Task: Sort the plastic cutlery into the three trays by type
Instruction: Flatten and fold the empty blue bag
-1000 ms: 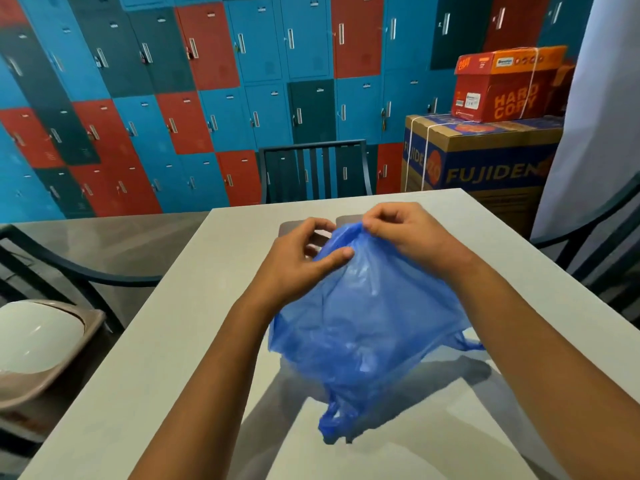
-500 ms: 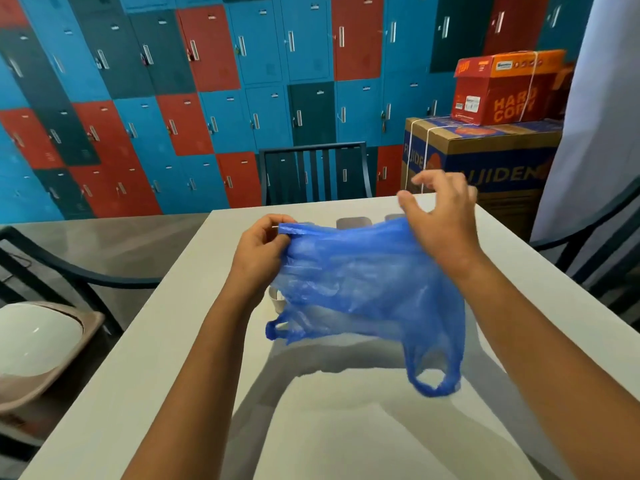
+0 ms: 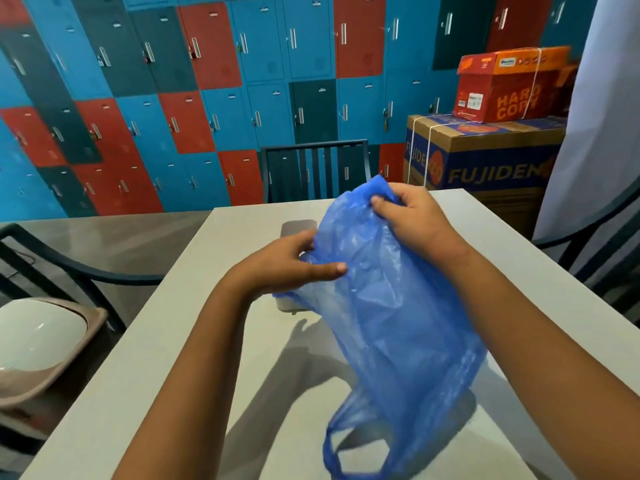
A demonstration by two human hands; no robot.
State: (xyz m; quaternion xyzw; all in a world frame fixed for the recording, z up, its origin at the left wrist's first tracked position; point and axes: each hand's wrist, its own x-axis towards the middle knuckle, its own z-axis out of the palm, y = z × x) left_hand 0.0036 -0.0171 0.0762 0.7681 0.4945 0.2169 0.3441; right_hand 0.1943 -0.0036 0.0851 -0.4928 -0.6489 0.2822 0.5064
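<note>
A person holds a blue plastic bag up over the pale surface. The right hand bunches the bag's top edge in curled fingers; the left hand pinches its side, thumb lying along the film. A handle loop dangles at the bag's low end, near the person. Just behind the bag, a grey tray sits on the surface, mostly hidden. No cutlery can be made out through the plastic.

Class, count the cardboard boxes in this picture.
2: the orange box sits atop the blue-and-brown box, behind the table's far right corner. Others may be hidden.
</note>
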